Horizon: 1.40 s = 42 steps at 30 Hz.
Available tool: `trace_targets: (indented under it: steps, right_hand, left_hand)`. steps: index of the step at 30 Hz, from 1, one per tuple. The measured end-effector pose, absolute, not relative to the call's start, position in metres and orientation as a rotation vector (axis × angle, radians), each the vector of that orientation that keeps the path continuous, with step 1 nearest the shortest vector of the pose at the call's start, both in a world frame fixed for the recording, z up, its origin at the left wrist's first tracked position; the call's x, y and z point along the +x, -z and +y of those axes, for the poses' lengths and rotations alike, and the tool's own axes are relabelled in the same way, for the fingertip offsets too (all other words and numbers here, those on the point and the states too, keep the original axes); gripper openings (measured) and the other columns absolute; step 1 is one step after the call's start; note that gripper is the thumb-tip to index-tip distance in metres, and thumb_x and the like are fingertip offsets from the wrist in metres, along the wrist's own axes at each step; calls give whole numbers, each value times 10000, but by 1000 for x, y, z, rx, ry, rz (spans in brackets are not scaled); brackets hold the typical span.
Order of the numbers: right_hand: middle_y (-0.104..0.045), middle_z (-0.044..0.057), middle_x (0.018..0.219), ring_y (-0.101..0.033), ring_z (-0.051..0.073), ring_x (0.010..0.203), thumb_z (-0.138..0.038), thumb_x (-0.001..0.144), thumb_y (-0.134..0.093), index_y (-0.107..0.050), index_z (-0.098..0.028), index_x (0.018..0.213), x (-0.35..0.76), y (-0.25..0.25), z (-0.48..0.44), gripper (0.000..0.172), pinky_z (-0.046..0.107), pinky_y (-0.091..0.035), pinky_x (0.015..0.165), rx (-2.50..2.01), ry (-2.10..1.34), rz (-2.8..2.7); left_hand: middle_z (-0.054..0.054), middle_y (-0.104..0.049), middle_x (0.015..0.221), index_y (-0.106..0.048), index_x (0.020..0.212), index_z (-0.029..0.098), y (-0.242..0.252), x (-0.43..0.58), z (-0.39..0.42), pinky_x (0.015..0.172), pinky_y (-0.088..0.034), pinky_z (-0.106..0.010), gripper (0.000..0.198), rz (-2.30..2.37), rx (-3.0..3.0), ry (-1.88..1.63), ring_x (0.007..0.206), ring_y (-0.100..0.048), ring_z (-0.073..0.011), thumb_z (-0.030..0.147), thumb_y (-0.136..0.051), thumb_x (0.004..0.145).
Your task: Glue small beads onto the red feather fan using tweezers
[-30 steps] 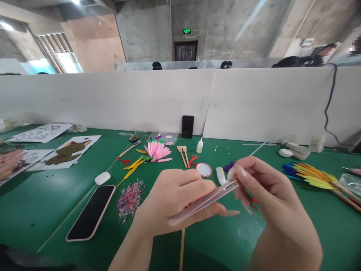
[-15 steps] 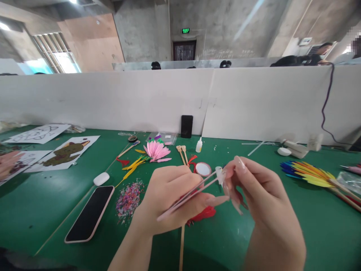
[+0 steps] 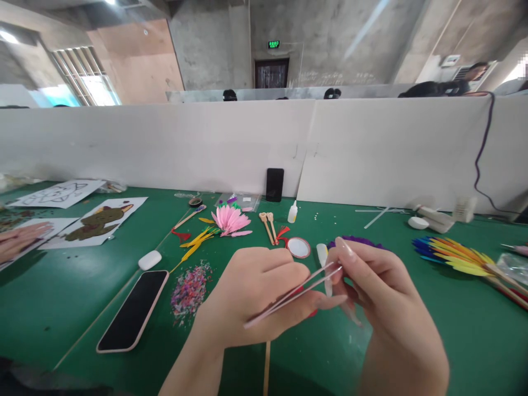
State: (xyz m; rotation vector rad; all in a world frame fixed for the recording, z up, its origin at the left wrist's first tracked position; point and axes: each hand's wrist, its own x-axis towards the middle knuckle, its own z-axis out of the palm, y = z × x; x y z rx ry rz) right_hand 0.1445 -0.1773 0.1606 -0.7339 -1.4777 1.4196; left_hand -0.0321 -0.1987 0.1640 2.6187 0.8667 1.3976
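My left hand (image 3: 264, 291) is closed around pale pink tweezers (image 3: 284, 300), which point to the upper right. Their tips reach the fingertips of my right hand (image 3: 379, 297). Thumb and forefinger of that hand are pinched together; whatever sits between them is too small or hidden to make out. Just behind the tips shows a white elongated object (image 3: 322, 254), partly covered by my fingers. Something purple and feathery (image 3: 363, 240) lies beyond my right hand. Below my left hand a thin wooden stick (image 3: 267, 368) comes out, with a bit of red mostly hidden above it.
On the green table lie a phone (image 3: 132, 312), a white earphone case (image 3: 149, 260), colourful scraps (image 3: 191, 291), pink feathers (image 3: 231, 221), a glue bottle (image 3: 292, 213), a round white-topped lid (image 3: 297, 247) and a multicoloured feather fan (image 3: 454, 256). Another person's hand (image 3: 25, 239) rests at far left.
My left hand and the tweezers have shifted slightly right, the tips now at my right fingertips. The red feathers are more hidden, and the purple piece behind my right hand has come into sight.
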Motion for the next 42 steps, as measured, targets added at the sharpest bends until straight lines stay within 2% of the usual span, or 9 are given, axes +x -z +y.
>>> trace_targets:
  steps: [4, 14, 19, 22, 24, 29, 33, 38, 42]
  right_hand:
    - [-482, -31, 431, -404, 50, 353, -380, 907, -519, -588, -177, 576, 146, -160, -175, 394, 173, -313, 352, -731, -1439, -1507]
    - [-481, -26, 454, -410, 50, 356, -419, 896, -523, -602, -168, 597, 149, -161, -179, 398, 158, -305, 326, -705, -1561, -1471]
    - [-498, -34, 515, -455, 49, 405, -468, 937, -413, -636, -196, 757, 148, -159, -177, 396, 135, -379, 369, -619, -1449, -1447]
    - [-512, -52, 564, -458, 41, 411, -432, 882, -548, -666, -248, 921, 150, -160, -174, 222, 122, -393, 357, -588, -1314, -1521]
    - [-555, -56, 585, -476, 41, 419, -356, 804, -675, -676, -289, 985, 151, -161, -174, 193, 119, -410, 359, -599, -1208, -1567]
    - [-640, -45, 566, -530, 67, 411, -267, 767, -716, -711, -299, 899, 150, -161, -177, 136, 151, -465, 365, -666, -1076, -1577]
    - [-662, -35, 583, -558, 60, 428, -286, 785, -699, -714, -253, 877, 147, -160, -172, 99, 131, -469, 385, -760, -977, -1562]
    - [-639, -42, 579, -561, 43, 465, -302, 795, -692, -696, -210, 777, 148, -157, -165, 94, 117, -466, 434, -847, -836, -1532]
    - [-579, -41, 522, -512, 49, 437, -314, 870, -599, -666, -188, 692, 155, -159, -168, 228, 152, -435, 412, -838, -810, -1515]
  left_hand:
    - [-23, -599, 682, -524, 666, 151, -165, -32, -199, 493, -351, -217, 199, 851, 2585, -1416, 573, -474, -95, 223, -579, 843]
    - [-18, -553, 623, -569, 713, 143, -163, -31, -200, 485, -349, -237, 165, 849, 2704, -1538, 545, -458, -102, 160, -500, 862]
    - [2, -509, 573, -552, 661, 156, -166, -27, -202, 465, -326, -228, 204, 901, 2539, -1520, 519, -426, -85, 148, -501, 859]
    - [24, -448, 517, -536, 610, 150, -172, -23, -204, 437, -290, -216, 252, 950, 2245, -1538, 484, -387, -63, 152, -516, 861]
    - [41, -417, 465, -530, 571, 150, -174, -20, -205, 416, -284, -196, 308, 917, 1969, -1482, 440, -380, -44, 189, -521, 877]
    - [56, -398, 388, -562, 567, 160, -167, -19, -198, 322, -186, -192, 399, 772, 1408, -1218, 323, -286, -24, 367, -499, 902]
    - [63, -359, 383, -586, 558, 171, -155, -20, -186, 319, -108, -216, 388, 792, 1253, -1292, 313, -234, -21, 398, -548, 870]
    - [66, -293, 351, -564, 514, 169, -154, -25, -174, 343, -149, -229, 425, 927, 1293, -1422, 310, -235, -25, 399, -548, 870]
    - [52, -340, 390, -566, 566, 176, -157, -31, -169, 335, -205, -214, 435, 1051, 1391, -1463, 335, -296, -42, 446, -477, 896]
